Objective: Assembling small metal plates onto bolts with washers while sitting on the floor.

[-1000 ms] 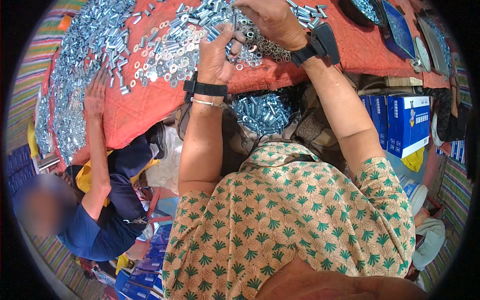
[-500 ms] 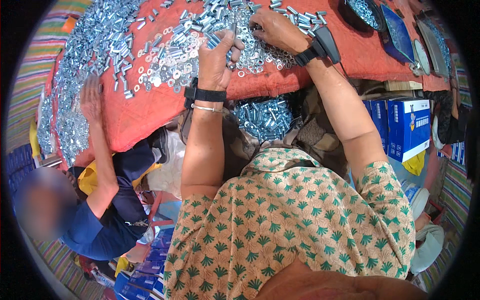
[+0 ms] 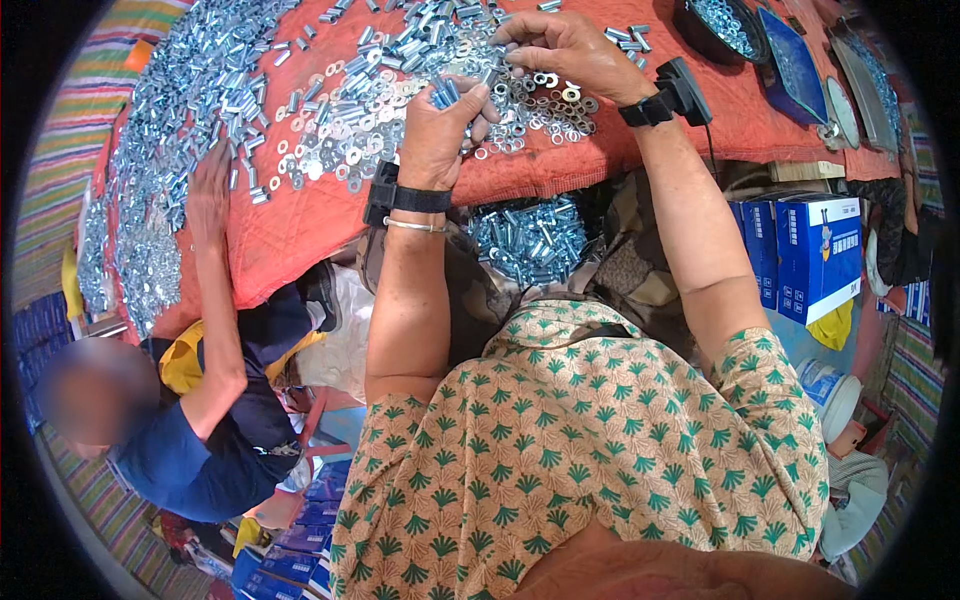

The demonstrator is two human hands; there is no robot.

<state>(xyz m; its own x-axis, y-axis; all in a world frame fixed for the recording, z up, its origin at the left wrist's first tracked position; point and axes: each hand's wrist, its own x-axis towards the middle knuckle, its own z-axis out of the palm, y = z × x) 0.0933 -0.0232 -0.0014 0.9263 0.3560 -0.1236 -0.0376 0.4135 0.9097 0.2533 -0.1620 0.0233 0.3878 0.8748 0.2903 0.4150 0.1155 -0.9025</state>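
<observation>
My left hand is closed around a bunch of short silver bolts, held upright over the red cloth. My right hand hovers just above and to the right, fingertips pinching a small silver part over a scatter of washers. Loose bolts, sleeves and washers cover the cloth in front of both hands. A heap of finished bolts lies in a bag on my lap below the table edge.
A person in a blue shirt sits at my left, one hand on a pile of silver parts. Dark bowl and blue tray stand at the far right. Blue boxes stand beside my right arm.
My left hand rose slightly with its bunch of bolts. My right hand shifted left and toward the left hand, picking a part from the pile. The other person's hand slid down the cloth.
</observation>
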